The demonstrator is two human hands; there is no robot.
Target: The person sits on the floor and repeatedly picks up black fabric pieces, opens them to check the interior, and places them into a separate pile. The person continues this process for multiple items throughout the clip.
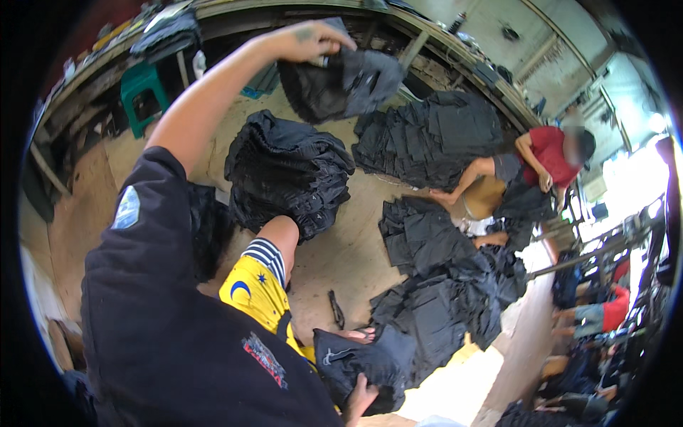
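Observation:
My left arm stretches up toward the back of the room, and my left hand [314, 44] grips the upper edge of a dark folded garment [345, 82]. That garment hangs above the floor, behind a big heap of black garments [288, 167]. Low in the picture, my right hand [361, 395] is closed on the edge of black shorts [366, 359] with a light drawstring. These shorts are beside my foot and partly cover it. My right fingertips are partly hidden in the cloth.
Flat stacks of black garments [430, 135] lie on the floor, with more piles [455, 306] to the right. A person in a red shirt [551, 156] sits beyond them, handling black cloth. A green stool [142, 96] stands by the long workbench [238, 8]. Other people [615, 309] are farther right.

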